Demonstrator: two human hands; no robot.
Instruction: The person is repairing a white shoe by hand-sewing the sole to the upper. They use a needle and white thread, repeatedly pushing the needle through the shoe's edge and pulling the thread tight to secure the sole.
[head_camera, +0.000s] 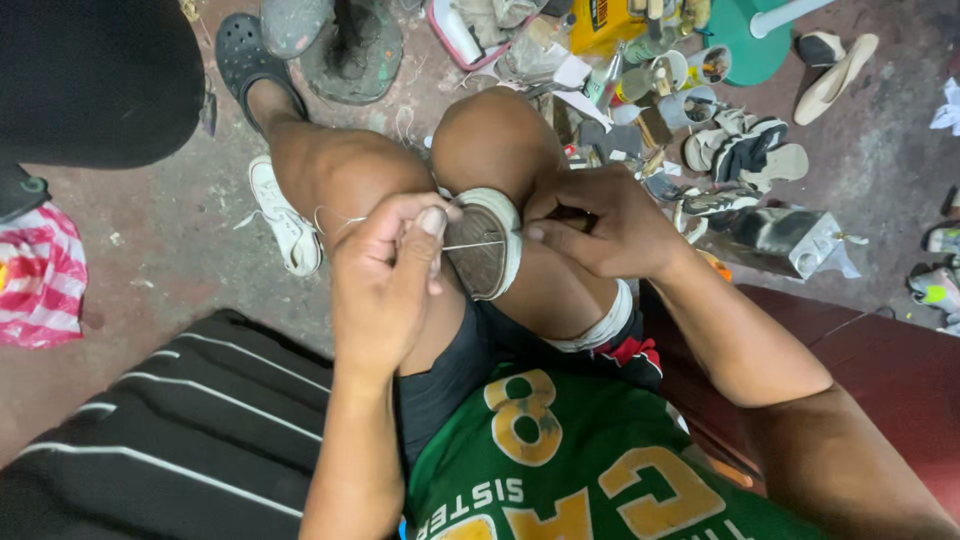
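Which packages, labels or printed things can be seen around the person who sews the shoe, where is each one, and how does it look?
Yellow package: top centre on the floor, boxy, yellow with a dark label.
Silver box: right of the knees, shiny, rectangular, lying on its side.
Striped bag: left edge, red and white, crumpled.
Green shirt: bottom centre, yellow and white print.
No screens or signs.

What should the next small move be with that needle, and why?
Probably keep drawing the needle through with the left hand until the thread runs snug. The needle lies across the sole of the shoe clamped between the knees, pinched by the left fingers, while the right hand steadies the shoe's rim and loose thread trails left.
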